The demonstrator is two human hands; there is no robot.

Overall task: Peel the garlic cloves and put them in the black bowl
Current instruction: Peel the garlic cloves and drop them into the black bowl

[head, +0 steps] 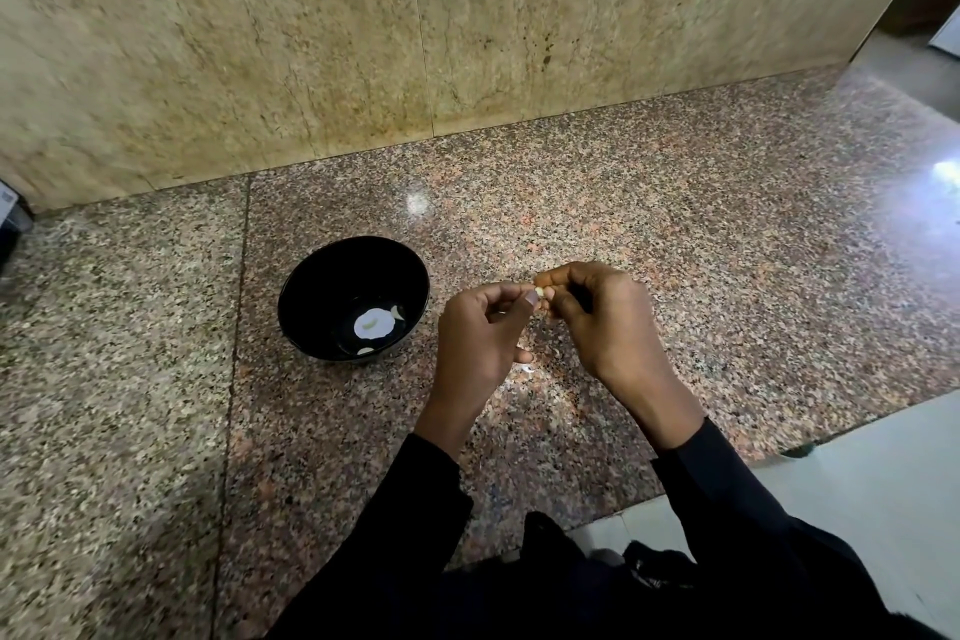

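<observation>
A black bowl (353, 299) stands on the speckled granite counter (675, 224), left of my hands. A few pale peeled cloves lie in its bottom. Both hands meet above the counter to the right of the bowl. My left hand (480, 333) and my right hand (605, 322) pinch one small pale garlic clove (541, 292) between their fingertips. Most of the clove is hidden by the fingers. Small pale bits of peel (530, 369) lie on the counter under my hands.
A beige marble wall (363, 42) rises behind the counter. The counter's front edge runs diagonally at the lower right, with pale floor tiles (857, 483) beyond it. A dark object (10, 224) sits at the far left edge.
</observation>
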